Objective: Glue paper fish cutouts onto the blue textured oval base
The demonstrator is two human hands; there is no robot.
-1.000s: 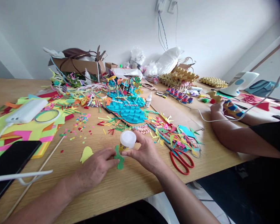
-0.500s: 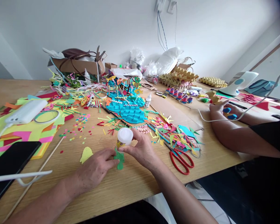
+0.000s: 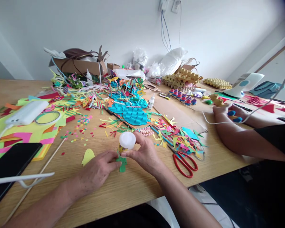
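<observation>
Since the frame a second ago, the white tube (image 3: 127, 141) has shifted a little leftward in the head view, and more of the co-worker's painted carton piece (image 3: 237, 119) has gone behind the fingers around it; only its blue tips show clearly. The person's right hand (image 3: 144, 153) is clamped around the tube, thumb in front, with the thumb and fingers covering much of its side. A yellow label peeks out on the left, too small to read. The tube's lower end is out of sight, directly over the green paper shape (image 3: 123, 164), so I cannot tell whether the two touch. That shape lies by the near edge of the tabletop (image 3: 123, 198), its upper part hidden by tube and fingers. The left hand (image 3: 98, 169) rests its fingertips on the shape's left side; whether they pinch or merely press cannot be made out. Just beside that hand lies a yellow paper shape (image 3: 88, 156). Red-handled scissors (image 3: 185, 162) lie right of the right hand, blades partly lost among paper scraps (image 3: 182, 139). The left edge cuts off a black phone (image 3: 11, 167).
</observation>
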